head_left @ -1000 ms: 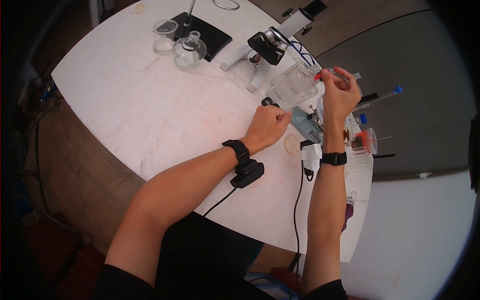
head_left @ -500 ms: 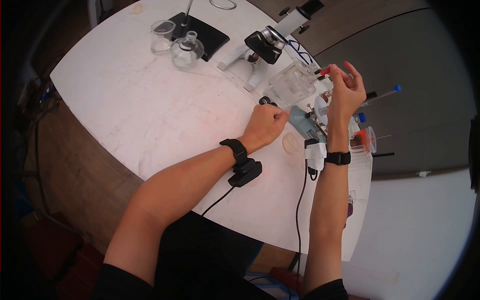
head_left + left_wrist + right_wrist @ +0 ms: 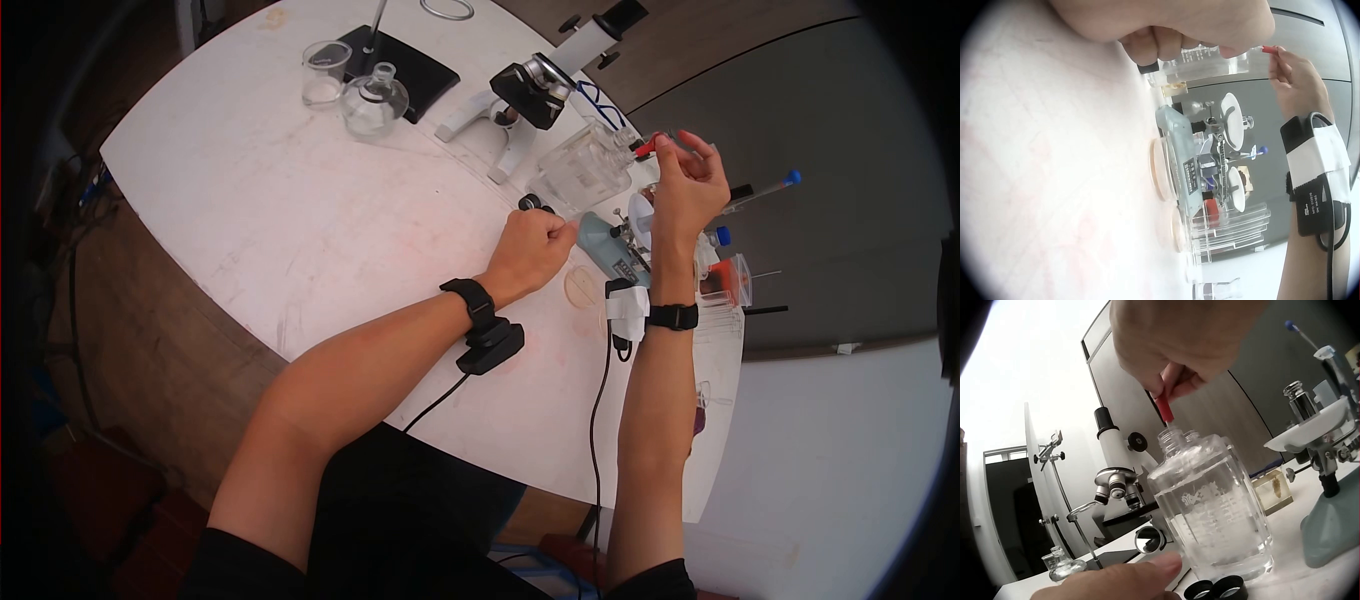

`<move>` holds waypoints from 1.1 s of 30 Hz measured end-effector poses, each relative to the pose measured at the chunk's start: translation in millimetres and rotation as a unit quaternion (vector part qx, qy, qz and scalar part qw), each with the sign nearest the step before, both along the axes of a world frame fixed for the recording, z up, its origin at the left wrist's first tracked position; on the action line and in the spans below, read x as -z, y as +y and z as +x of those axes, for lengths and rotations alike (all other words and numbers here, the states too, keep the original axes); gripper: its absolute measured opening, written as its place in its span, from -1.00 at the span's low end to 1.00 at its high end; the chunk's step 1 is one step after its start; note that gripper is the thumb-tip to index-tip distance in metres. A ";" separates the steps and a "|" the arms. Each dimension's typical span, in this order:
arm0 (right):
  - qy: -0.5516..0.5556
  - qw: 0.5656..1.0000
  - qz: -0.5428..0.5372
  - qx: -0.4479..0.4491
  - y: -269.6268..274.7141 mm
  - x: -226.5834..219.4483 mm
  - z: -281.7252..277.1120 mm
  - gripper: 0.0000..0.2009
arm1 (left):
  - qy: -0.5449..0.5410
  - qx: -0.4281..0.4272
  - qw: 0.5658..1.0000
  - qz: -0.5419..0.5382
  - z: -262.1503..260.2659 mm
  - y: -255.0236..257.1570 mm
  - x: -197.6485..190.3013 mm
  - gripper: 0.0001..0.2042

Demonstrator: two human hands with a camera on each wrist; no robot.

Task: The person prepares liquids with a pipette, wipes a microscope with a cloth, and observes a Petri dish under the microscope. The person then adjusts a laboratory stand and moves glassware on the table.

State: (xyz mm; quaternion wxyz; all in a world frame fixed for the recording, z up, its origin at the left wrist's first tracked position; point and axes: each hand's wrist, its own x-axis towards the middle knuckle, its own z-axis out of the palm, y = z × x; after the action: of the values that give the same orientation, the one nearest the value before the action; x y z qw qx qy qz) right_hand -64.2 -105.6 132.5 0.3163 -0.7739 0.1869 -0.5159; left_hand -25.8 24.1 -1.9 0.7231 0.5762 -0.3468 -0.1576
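A clear glass bottle (image 3: 1210,512) with liquid in it stands on the white table, its neck uncapped in the right wrist view. My right hand (image 3: 690,195) pinches a red dropper bulb (image 3: 1164,407) between thumb and fingers, right above the bottle's mouth; a clear stem runs down from it into the neck. My left hand (image 3: 533,245) rests on the table beside the bottle's base, fingers curled; what they hold, if anything, is hidden. Two black caps (image 3: 1216,589) lie by the bottle's base, close to the left thumb in the right wrist view.
A microscope (image 3: 540,85) stands behind the bottle. The balance (image 3: 1182,156) is to its right, with petri dishes (image 3: 582,287) and test tubes (image 3: 1229,231) nearby. A round flask (image 3: 374,103), a beaker (image 3: 325,75) and a black stand base (image 3: 425,75) stand at the far left.
From a second ago, my right hand has shifted slightly right, with the red bulb moving along away from the bottle neck, then slightly back. My left hand has barely moved.
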 end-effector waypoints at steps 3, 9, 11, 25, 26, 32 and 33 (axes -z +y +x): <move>0.018 1.000 0.003 0.014 2.6 3.7 1.8 -0.67 | 0.003 -0.003 1.000 -0.001 -0.4 0.2 -1.6 -0.57; -0.017 0.999 0.034 -0.027 14.4 4.0 6.7 -0.70 | 0.002 -0.002 1.000 -0.009 0.1 0.1 -0.9 -0.58; -0.016 0.998 0.036 -0.039 14.3 4.8 6.1 -0.71 | 0.000 -0.003 1.000 -0.012 0.8 0.4 -1.2 -0.58; -0.005 1.000 0.007 -0.021 6.9 19.9 7.8 -0.73 | 0.002 -0.001 1.000 -0.008 1.2 1.5 -1.7 -0.57; -0.006 1.000 0.007 -0.021 6.0 22.8 7.9 -0.73 | 0.002 -0.001 1.000 -0.008 1.3 1.5 -1.2 -0.57; -0.011 1.000 0.002 -0.029 6.2 28.3 9.9 -0.71 | 0.005 0.000 1.000 -0.009 1.5 1.3 -0.8 -0.58; -0.021 0.999 0.015 -0.040 6.0 27.5 9.6 -0.69 | 0.002 -0.003 1.000 -0.011 1.4 1.2 -0.7 -0.58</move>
State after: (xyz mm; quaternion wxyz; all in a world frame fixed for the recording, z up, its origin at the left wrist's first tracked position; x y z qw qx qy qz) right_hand -54.7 -99.6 105.0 0.3519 -0.7648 0.1570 -0.5164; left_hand -24.4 25.3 -1.2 0.7303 0.5689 -0.3459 -0.1530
